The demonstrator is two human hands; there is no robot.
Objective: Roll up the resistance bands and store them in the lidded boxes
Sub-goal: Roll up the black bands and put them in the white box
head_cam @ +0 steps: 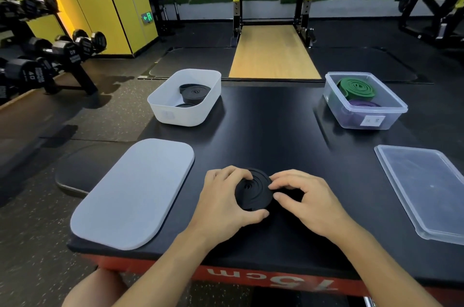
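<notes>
Lower centre, the left hand (226, 197) is cupping the coiled black band (253, 192) on the desk (276, 131), with the right hand (305, 197) pinching its edge. Rolled bands are already sitting in the white box (185, 117) and the clear box (351, 121); boxing this one and lidding are seemingly remaining.

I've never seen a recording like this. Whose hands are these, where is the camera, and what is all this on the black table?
No machine here: these are a person's two bare hands, filmed by one wide camera worn on the head, looking forward and down, so the arms enter from the bottom edge. The left hand and right hand grip a black band, coiled into a flat roll on the black tabletop. At the back left stands an open white box with rolled black bands inside; its white lid lies nearer. At the back right, an open clear box holds a green band and a purple band; its clear lid lies nearer too.
</notes>
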